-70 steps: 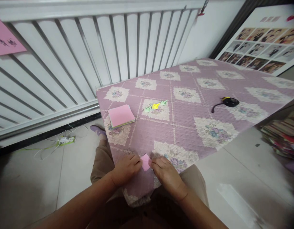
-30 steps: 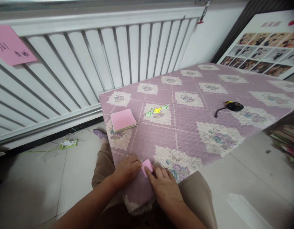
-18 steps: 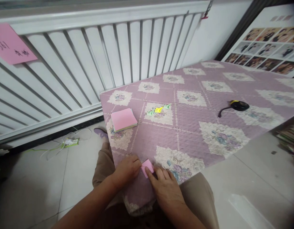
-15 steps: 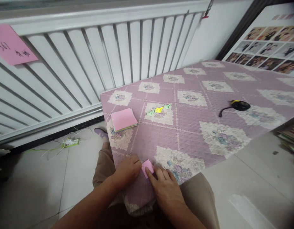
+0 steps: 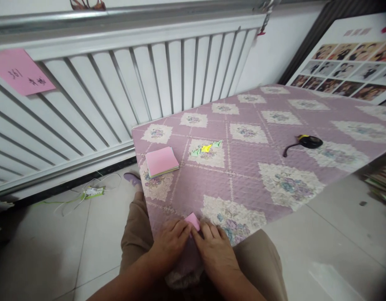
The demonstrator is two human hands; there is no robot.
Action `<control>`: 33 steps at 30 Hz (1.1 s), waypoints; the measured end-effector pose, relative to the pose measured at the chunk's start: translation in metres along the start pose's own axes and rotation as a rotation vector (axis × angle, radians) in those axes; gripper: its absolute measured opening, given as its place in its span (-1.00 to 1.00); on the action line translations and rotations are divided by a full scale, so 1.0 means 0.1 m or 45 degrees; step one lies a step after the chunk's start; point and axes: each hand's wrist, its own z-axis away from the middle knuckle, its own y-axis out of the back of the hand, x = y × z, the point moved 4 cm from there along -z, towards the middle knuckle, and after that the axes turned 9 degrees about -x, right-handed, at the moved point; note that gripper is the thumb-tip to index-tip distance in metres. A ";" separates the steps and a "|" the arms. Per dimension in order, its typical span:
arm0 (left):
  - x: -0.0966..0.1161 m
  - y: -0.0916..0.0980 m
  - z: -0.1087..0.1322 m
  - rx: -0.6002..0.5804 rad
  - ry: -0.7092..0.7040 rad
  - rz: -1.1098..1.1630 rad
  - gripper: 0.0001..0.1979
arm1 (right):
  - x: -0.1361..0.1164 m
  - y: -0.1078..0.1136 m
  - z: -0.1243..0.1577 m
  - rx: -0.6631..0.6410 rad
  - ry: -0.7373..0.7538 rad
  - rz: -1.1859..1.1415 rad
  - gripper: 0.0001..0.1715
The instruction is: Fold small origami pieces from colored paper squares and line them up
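Note:
A small folded pink paper (image 5: 193, 220) lies at the near edge of the purple floral table cover (image 5: 243, 167). My left hand (image 5: 170, 246) presses its fingertips on the paper's left side. My right hand (image 5: 213, 248) meets it from the right, fingers closed down on the same paper. Most of the paper is hidden under both sets of fingers. Farther back on the cover, a stack of pink square sheets (image 5: 161, 161) rests at the left, and a few small folded green and yellow paper pieces (image 5: 206, 148) sit beside it.
A black and yellow tape measure (image 5: 307, 141) lies at the right of the cover. A white radiator (image 5: 117, 83) with a pink note (image 5: 21, 72) runs behind. A framed photo collage (image 5: 343, 62) leans at the back right. Cables (image 5: 86, 193) lie on the tiled floor.
Both hands have drawn closer together over the pink paper, covering more of it. The view has tilted a little, so the table sits lower in the picture.

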 end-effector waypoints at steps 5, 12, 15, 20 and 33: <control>0.01 -0.11 0.05 -0.016 0.094 -0.007 -0.62 | 0.03 -0.04 0.03 0.120 0.011 0.011 -0.50; 0.01 -0.14 0.10 0.002 0.133 -0.003 -0.63 | 0.12 -0.21 0.10 0.369 0.043 -0.045 -0.57; 0.01 -0.15 0.11 0.035 0.147 -0.013 -0.63 | 0.14 -0.22 0.13 0.410 0.042 -0.089 -0.54; -0.02 -0.17 0.10 0.025 0.213 0.025 -0.63 | 0.16 -0.23 0.16 0.421 0.046 -0.207 -0.56; -0.01 -0.12 0.18 -0.086 0.125 -0.039 -0.51 | 0.14 -0.18 0.20 0.375 0.046 -0.119 -0.47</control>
